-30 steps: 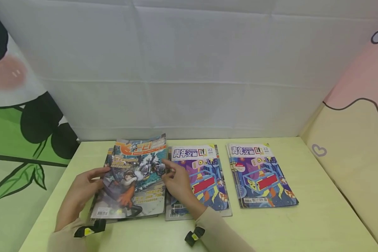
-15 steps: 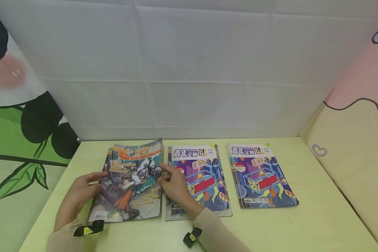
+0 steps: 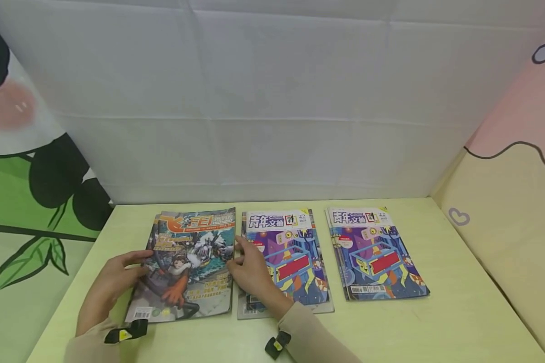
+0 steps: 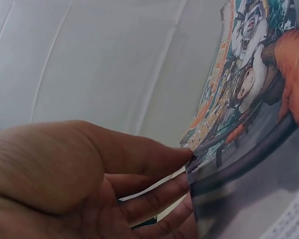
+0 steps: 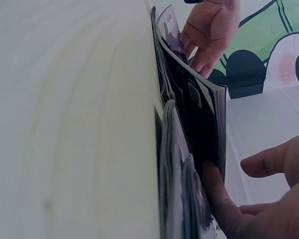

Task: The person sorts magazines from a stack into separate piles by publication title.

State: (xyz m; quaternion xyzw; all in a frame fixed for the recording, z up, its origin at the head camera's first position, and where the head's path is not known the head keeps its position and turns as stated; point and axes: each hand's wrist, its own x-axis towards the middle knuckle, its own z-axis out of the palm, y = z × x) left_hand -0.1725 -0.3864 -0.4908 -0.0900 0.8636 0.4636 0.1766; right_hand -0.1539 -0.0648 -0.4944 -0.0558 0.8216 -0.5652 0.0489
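A glossy magazine (image 3: pixel 195 262) with an orange title and a figure in red-orange tops the left pile, its pages tilted up at the right edge in the right wrist view. Along its left edge my left hand (image 3: pixel 111 282) pinches it, the thumb on the cover and the fingers behind it in the left wrist view. At the other edge is my right hand (image 3: pixel 254 272). From the right wrist, one fingertip touches the dark back cover (image 5: pixel 194 109) from below, while the thumb (image 5: pixel 264 162) stands apart from the pages.
Right of that pile lies a stack topped by a purple magazine (image 3: pixel 295 272), partly under my right hand. Another purple-covered stack (image 3: pixel 381 262) lies farther right. A white sheet (image 3: pixel 272 101) hangs behind the pale table (image 3: pixel 458 322); cartoon-printed panels flank both sides.
The orange-titled magazine has come down and slightly left onto the left pile, its raised top right corner now lower. Both hands have moved with it. The two purple-topped stacks have stayed put.
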